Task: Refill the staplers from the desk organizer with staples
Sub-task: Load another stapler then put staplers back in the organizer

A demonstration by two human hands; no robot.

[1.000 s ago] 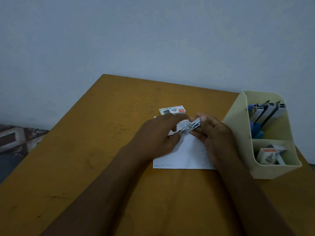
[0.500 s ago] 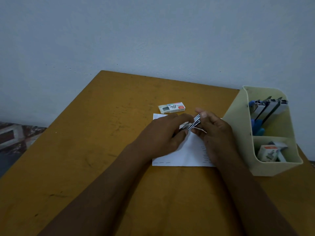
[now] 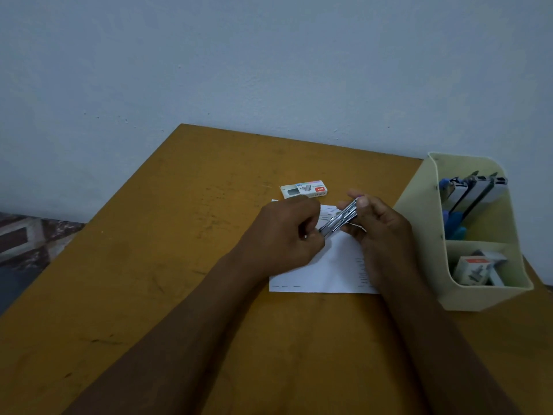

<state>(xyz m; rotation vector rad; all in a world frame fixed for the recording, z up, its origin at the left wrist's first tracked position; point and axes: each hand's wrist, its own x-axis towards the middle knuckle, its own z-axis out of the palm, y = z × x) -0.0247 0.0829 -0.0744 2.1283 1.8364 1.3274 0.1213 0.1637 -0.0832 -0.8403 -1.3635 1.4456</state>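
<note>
Our left hand (image 3: 284,235) and right hand (image 3: 380,232) both pinching a metal stapler (image 3: 341,218), organizer (image 3: 425,241) rear compartment holding staplers (image 3: 475,190), front compartment holding staple boxes (image 3: 475,269)

One head-worn wide-angle view looks forward and down over the bench (image 3: 134,295), close above it, facing the wall (image 3: 269,70) behind its far edge.

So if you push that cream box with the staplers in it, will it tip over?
The desk organizer probably slides rather than tips, since its base looks broad. The staplers leaning in its back compartment may make it top-heavy.
</note>
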